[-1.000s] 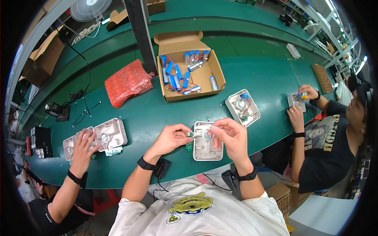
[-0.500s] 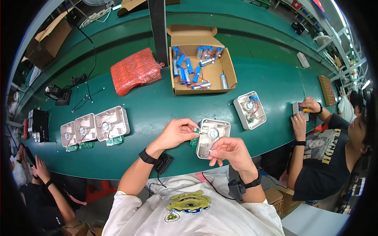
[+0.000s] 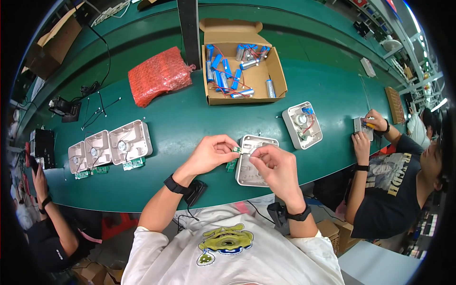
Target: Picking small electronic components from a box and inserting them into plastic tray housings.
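In front of me lies a white plastic housing point(image 3: 251, 178), its open side up. My left hand point(image 3: 213, 155) is at its left edge, thumb and fingertips pinching a small green circuit board point(image 3: 236, 149). Over the housing, my right hand point(image 3: 279, 167) bends inward with thumb and forefinger closed close to that board. Whatever lies between those right fingertips is too small to make out. The right hand hides most of the round speaker inside the housing. A larger green circuit board point(image 3: 231, 165) rests against the housing's left side, below my left fingers.
An open cardboard box point(image 3: 244, 100) of blue batteries stands beyond my hands. Left of it lies a red bubble-wrap package point(image 3: 159, 78). Several white housings point(image 3: 128, 140) with circuit boards sit at left, another housing point(image 3: 304, 124) at right. A person point(image 3: 384, 185) works at far right.
My right hand has moved up and left across the housing, bringing its fingertips next to the small board. My left hand still pinches that board. The view has shifted slightly.
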{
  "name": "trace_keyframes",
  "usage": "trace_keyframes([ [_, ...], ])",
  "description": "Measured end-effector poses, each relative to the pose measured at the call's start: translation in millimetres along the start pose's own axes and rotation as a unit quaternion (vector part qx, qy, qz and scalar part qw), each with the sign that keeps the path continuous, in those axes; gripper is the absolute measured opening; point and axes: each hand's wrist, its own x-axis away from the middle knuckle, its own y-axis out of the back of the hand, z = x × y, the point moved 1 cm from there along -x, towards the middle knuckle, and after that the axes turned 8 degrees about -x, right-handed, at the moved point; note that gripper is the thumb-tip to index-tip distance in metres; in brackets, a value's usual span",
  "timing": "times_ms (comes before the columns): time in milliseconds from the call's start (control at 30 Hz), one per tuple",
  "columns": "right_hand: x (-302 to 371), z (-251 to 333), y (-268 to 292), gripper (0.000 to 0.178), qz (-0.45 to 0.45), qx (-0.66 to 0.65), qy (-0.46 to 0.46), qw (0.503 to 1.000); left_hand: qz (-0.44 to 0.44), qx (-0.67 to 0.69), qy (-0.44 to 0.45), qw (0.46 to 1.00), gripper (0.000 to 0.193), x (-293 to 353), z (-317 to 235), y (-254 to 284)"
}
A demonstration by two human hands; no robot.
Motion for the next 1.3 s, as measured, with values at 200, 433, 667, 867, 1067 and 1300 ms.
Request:
trace_keyframes([
  [200,-4,-18,-21,0.014,-0.033,0.145,0.097,0.984,-0.028,-0.04,-0.016,0.999,0.016,9,-1,-9],
  [433,-5,-17,-27,0.01,-0.052,0.198,0.095,0.974,-0.065,-0.133,-0.089,0.985,0.014,14,-7,-12],
  [667,-4,-12,-30,0.009,-0.051,0.243,0.073,0.966,-0.1,-0.166,-0.157,0.968,0.013,14,-13,-18],
  [867,-2,-9,-35,0.009,-0.062,0.268,0.073,0.959,-0.12,-0.207,-0.205,0.949,0.013,16,-16,-20],
  [1067,-4,-12,-35,0.01,-0.051,0.244,0.075,0.965,-0.12,-0.2,-0.238,0.943,0.014,15,-15,-18],
  [1300,-7,-12,-35,0.01,-0.052,0.235,0.07,0.968,-0.089,-0.213,-0.222,0.947,0.014,17,-19,-14],
])
